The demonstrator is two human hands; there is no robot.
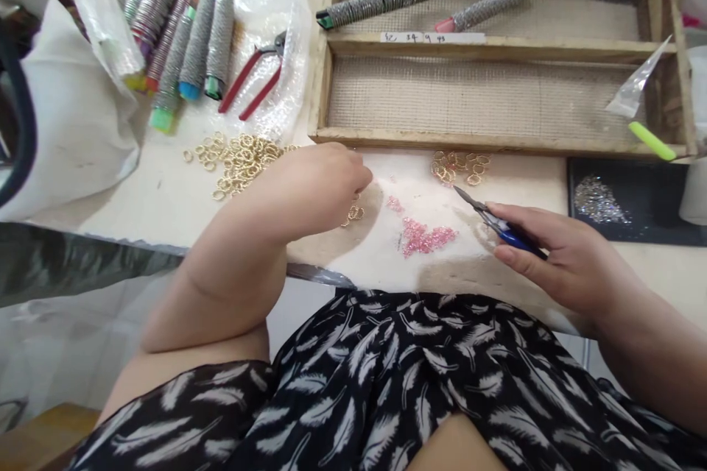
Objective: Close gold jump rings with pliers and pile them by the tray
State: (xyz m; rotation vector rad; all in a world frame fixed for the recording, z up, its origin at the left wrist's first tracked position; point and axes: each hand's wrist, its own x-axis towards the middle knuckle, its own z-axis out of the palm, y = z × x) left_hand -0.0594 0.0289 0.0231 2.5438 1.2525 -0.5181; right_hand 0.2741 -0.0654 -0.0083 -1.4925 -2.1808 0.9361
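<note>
The blue-handled pliers (516, 237) lie in the person's right hand (557, 254), its thumb and fingers wrapped partway around the handles, their dark tips pointing toward the gold rings (454, 166) below the wooden tray (500, 138). Left of the tips lies a pile of pink beads (425, 237). The left hand (336, 180) is curled, palm down, between the larger heap of gold rings (243, 158) and the beads; its fingertips are mostly hidden, so whether it grips anything cannot be told. On the tray's middle divider is a white label (432, 37) with handwriting (only partly legible, seemingly "34 9 43" after a first character). Red-handled cutters (257, 77) rest on clear plastic farther left.
</note>
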